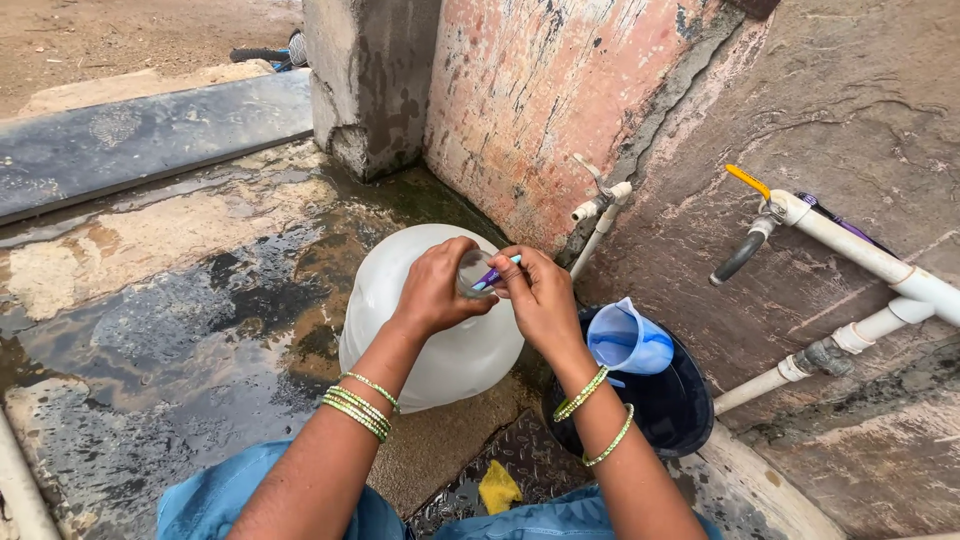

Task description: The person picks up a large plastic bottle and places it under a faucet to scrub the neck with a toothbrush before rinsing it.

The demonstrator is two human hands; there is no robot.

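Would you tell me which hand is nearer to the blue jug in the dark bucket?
The right hand, just up-left of the blue jug; the left hand is farther left, on the white water jar.

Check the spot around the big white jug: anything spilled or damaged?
Yes. Water is pooled on the concrete floor left of the white jug, and the pink wall behind it is cracked and peeling. The jug itself looks intact.

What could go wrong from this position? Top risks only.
1. The left hand grips only the neck of the big white jug, which stands on wet, uneven ground; it might tip or slide.
2. The right hand works a thin blue-and-purple tool at the jug's mouth; a slip could drop it inside.
3. The blue mug sits tilted in the dark bucket near the right forearm; a nudge could knock it over.
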